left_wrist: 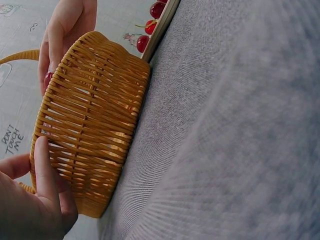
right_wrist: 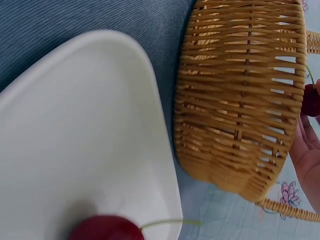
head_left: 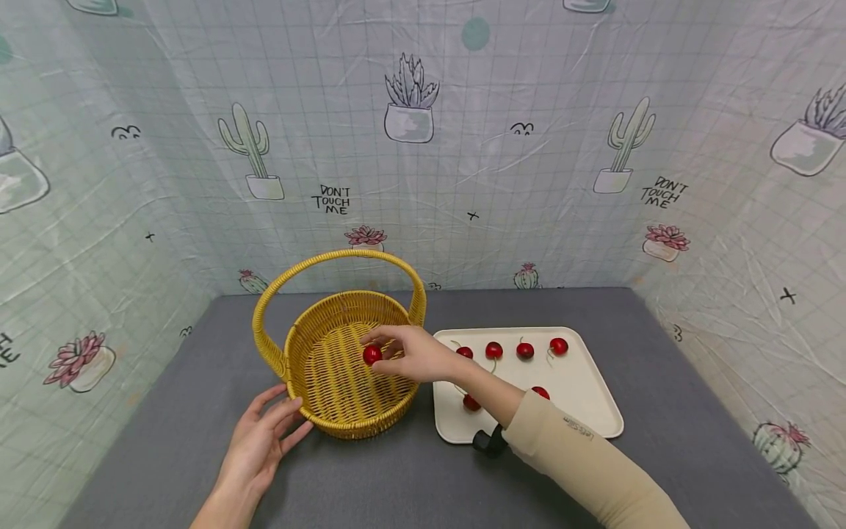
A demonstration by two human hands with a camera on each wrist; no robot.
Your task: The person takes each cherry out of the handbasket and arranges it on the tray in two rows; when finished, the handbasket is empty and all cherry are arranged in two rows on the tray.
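A red cherry (head_left: 372, 355) is pinched between the thumb and fingertips of my right hand (head_left: 406, 354), over the inside of a yellow wicker basket (head_left: 330, 424). In the right wrist view, the held cherry (right_wrist: 311, 101) shows a thin green stem, with part of the hand at the image edge. My left hand (head_left: 261, 437) touches the basket's front left side near the handle base, its fingers fairly straight against the outer wall and rim. Several cherries (head_left: 559, 346) with stems lie on a white tray (head_left: 598, 411) right of the basket. My right forearm hides part of the tray.
The basket's tall arched handle (head_left: 340, 254) rises above its opening. A grey cloth (head_left: 370, 485) covers the table. Patterned hanging sheets (head_left: 463, 169) close off the back and both sides. A black band piece (head_left: 489, 442) shows under the right wrist, close to the tray's front edge.
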